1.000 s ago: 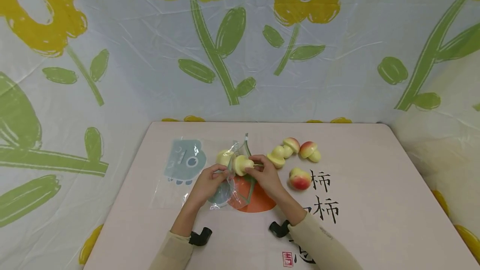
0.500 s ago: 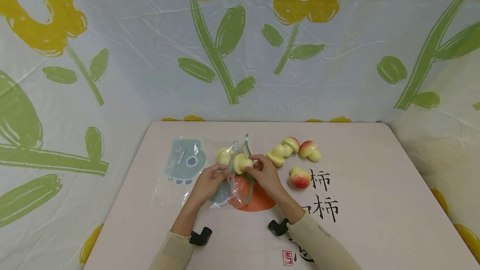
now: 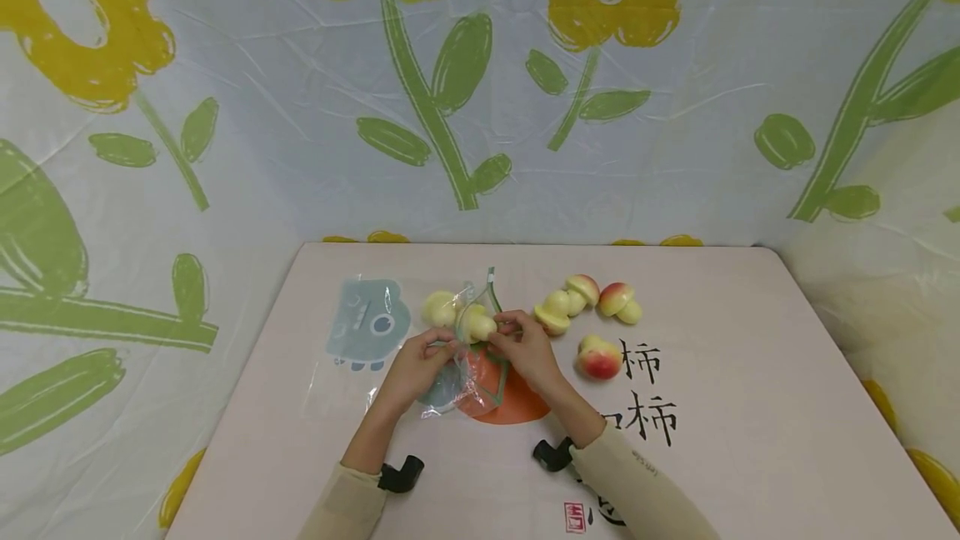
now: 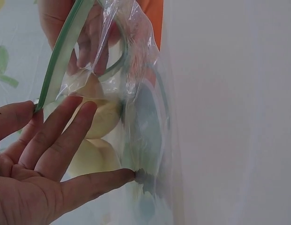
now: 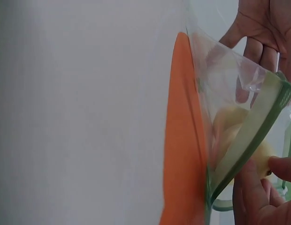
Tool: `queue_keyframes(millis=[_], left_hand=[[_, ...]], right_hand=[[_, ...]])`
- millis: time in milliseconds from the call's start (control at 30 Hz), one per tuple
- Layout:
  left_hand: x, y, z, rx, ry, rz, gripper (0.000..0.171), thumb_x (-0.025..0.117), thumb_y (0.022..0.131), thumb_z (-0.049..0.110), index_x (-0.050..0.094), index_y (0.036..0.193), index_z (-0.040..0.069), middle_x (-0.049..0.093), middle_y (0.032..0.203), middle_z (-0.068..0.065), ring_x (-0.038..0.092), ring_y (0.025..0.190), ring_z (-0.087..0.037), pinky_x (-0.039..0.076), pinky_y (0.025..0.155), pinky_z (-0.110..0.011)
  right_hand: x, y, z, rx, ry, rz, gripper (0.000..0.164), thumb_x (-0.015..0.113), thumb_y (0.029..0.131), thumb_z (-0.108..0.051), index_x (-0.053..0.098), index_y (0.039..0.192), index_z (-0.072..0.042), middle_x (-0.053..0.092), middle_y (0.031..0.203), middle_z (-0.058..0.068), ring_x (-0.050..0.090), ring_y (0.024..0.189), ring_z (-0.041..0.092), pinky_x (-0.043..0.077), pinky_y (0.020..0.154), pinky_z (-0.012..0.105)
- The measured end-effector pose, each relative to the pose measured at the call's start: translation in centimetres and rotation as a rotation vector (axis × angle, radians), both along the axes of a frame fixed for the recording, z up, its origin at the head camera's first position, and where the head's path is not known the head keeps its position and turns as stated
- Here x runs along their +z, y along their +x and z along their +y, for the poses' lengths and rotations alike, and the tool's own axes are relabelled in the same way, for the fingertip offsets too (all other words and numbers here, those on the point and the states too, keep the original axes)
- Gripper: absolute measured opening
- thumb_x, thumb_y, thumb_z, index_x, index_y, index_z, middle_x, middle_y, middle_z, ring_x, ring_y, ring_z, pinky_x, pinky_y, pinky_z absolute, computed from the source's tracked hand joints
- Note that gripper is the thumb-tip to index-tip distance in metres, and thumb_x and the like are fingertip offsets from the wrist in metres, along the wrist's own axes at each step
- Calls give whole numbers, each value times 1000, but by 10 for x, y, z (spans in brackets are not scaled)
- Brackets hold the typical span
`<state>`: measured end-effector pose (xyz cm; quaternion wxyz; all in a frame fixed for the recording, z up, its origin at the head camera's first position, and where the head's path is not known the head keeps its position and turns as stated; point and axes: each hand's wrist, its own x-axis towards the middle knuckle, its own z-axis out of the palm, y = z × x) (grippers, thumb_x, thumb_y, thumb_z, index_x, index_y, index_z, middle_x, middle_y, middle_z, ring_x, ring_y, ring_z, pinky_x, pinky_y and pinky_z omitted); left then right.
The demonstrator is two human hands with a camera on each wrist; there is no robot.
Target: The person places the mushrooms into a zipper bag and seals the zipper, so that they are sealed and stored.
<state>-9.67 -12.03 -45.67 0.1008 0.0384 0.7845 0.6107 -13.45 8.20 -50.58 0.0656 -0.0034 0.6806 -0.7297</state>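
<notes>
My left hand grips the edge of a clear zip bag with a green-lined mouth and a blue cartoon print. At that mouth, my right hand holds a pale yellow toy mushroom, which sits partly within the bag. In the right wrist view, the right thumb and fingers pinch the mushroom's end beside the green zip strip. Another yellow toy mushroom lies inside the bag. The left wrist view shows the left fingers spread against the plastic, with yellow shapes behind them.
Right of the hands lie several toy mushrooms with red-and-yellow caps, some touching one another. The pale tabletop bears an orange print and black characters. A flowered cloth hangs behind and at the sides.
My right hand has moved slightly left, bringing the held mushroom further into the bag's mouth. The mushroom inside has shifted a little left. The left hand stays nearly in place.
</notes>
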Motion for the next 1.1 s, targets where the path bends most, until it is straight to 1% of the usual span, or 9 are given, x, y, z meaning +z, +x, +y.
queue_keyframes(millis=[100,200,333,400,533,667,767,867,1100], left_hand=[[-1,0,-1,-3,3,-3,19,61,101,12,67,110,-4,72,99,-25,67,98,-38,49,81,-34],[0,0,-1,-6,7,2,18,61,101,11,66,109,-5,71,98,-25,67,98,-37,49,80,-34],[1,0,-1,-16,4,4,18,60,101,10,67,109,-5,71,100,-26,67,99,-37,49,81,-33],[-1,-1,-1,-17,-3,5,19,60,101,11,67,108,-5,71,99,-26,67,99,-38,49,81,-33],[-19,-7,-2,5,-26,8,19,61,101,13,67,107,-3,72,97,-24,67,99,-39,49,81,-35],[-36,-12,-3,26,-29,18,16,63,100,15,69,106,1,73,99,-19,69,98,-33,51,85,-41],[-39,-13,-4,24,-25,30,14,65,99,17,71,104,5,74,100,-13,70,97,-28,52,87,-44],[-39,-13,-5,16,-29,38,14,65,99,19,72,104,8,75,99,-9,70,96,-25,52,88,-43],[-41,-15,-5,13,-28,27,14,65,99,20,71,103,8,75,99,-9,70,95,-24,52,88,-41]], right_hand=[[12,2,-1,3,12,22,31,65,91,11,55,120,16,55,93,21,64,88,49,56,79,51],[20,0,0,0,20,6,29,64,91,12,54,117,19,56,92,25,63,89,53,55,79,55],[8,-7,0,-13,32,-26,25,65,92,9,55,113,18,59,96,28,64,92,51,56,79,53],[1,-9,0,-21,52,-13,22,66,92,6,57,110,17,61,96,28,65,92,49,57,78,52],[-4,-11,-1,-31,83,22,19,71,92,0,64,105,12,65,95,23,67,92,44,58,77,48],[-4,-11,-2,-5,112,66,17,72,92,-2,69,106,7,68,98,19,67,94,42,58,76,39],[-4,-10,-2,25,166,110,15,69,93,-1,71,107,3,70,100,17,67,92,38,56,73,31],[-4,-10,-1,48,209,133,15,66,93,1,72,107,3,71,101,16,66,92,35,53,72,28],[1,-7,8,97,177,79,20,66,95,-3,69,114,3,67,111,19,65,97,33,56,78,36]])
